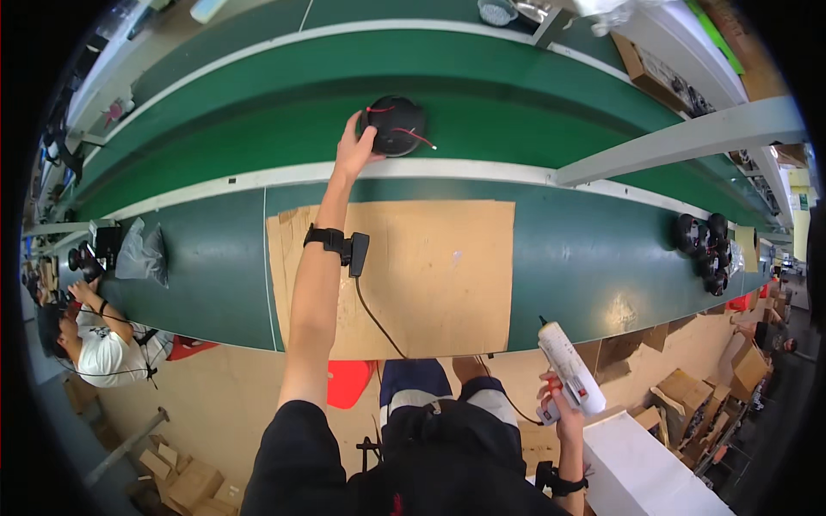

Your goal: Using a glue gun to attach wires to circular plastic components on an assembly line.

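Gripping the black round part (397, 131) by its left edge at the green belt (499, 129), the left hand (353, 153) seems mid-transfer, though lifting or lowering is unclear; the right hand (564, 404) clasps a white nozzled tool (568, 361). Moving the part calls for keeping its red wires (416, 136) free.

Black short-sleeved top (430, 473) (the landmark), red mark (397, 504) on its front, navy-and-pale-grey shorts (413, 377) just beyond it, black left-wrist strap (320, 236) past its left sleeve (297, 451), boxy black module (360, 254), thin dark cable (379, 323), black right-wrist strap (564, 487) beside it.
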`<state>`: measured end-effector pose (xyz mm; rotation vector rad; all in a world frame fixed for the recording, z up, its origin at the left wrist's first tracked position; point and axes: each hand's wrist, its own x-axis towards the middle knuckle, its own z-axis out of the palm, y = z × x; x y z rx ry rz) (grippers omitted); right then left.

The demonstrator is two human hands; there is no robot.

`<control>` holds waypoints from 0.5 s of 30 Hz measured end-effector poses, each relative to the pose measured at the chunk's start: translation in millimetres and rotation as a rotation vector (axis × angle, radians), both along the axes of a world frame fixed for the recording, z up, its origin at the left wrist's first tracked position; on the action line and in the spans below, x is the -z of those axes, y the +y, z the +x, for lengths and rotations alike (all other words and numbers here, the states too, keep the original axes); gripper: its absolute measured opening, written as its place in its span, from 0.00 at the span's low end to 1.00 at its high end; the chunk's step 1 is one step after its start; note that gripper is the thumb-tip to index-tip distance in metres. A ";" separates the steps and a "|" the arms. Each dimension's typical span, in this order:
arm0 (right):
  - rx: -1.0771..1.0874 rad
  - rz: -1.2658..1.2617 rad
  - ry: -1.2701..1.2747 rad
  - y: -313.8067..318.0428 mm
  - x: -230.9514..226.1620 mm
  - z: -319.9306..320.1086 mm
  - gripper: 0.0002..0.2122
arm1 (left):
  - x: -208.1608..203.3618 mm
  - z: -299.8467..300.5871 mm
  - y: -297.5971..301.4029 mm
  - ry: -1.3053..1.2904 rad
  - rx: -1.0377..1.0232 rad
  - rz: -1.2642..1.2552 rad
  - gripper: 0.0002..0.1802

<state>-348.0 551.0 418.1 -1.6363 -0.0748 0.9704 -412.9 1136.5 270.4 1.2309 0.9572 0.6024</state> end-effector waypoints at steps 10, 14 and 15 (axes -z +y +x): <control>-0.143 0.122 0.018 58.9 9.6 11.2 0.11 | -38.3 -100.2 -229.8 0.141 0.221 0.025 0.35; -0.450 -0.012 -0.054 84.7 25.7 31.2 0.14 | -58.7 -98.7 -265.8 0.267 0.189 -0.193 0.37; -0.600 -0.071 -0.195 91.4 32.0 38.7 0.14 | -57.7 -97.4 -260.7 0.283 0.192 -0.209 0.37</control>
